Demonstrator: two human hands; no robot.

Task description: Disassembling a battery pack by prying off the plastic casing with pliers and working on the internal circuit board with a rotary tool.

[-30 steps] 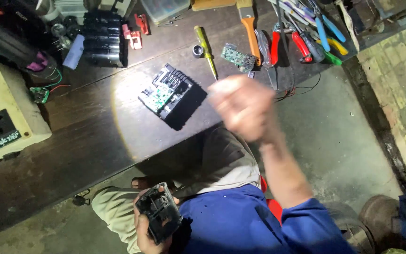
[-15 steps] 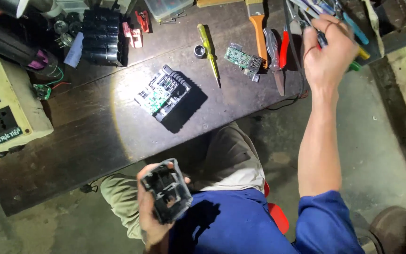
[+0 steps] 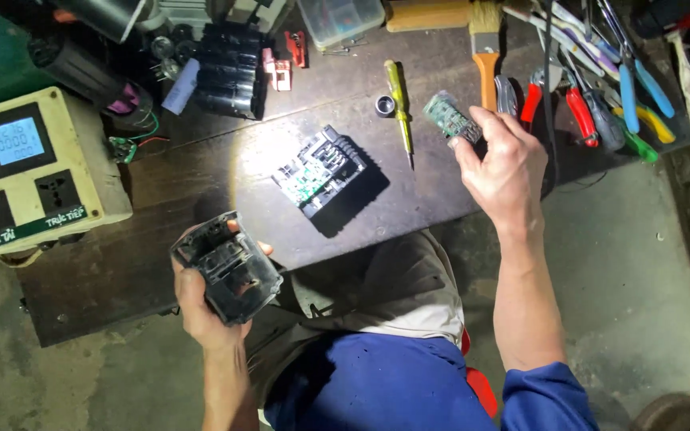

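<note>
The right hand [image 3: 505,172] has lifted a small green circuit board [image 3: 450,118] off the surface [image 3: 161,199], fingers pinching it right of the yellow screwdriver [image 3: 399,104]. The left hand [image 3: 201,307] still grips a black casing [image 3: 227,267], seemingly empty.

At the desk's left edge sits a cream power box [image 3: 37,179] — its small square screen [image 3: 16,141] glows pale blue in a black frame, and a green label strip [image 3: 37,227] runs along its lower front.

Two hands [image 3: 201,307] [image 3: 501,164] — one casing [image 3: 227,267], two boards [image 3: 450,117] [image 3: 319,169], one screwdriver [image 3: 398,104], one brush [image 3: 485,56] — one meter box [image 3: 29,179].
</note>
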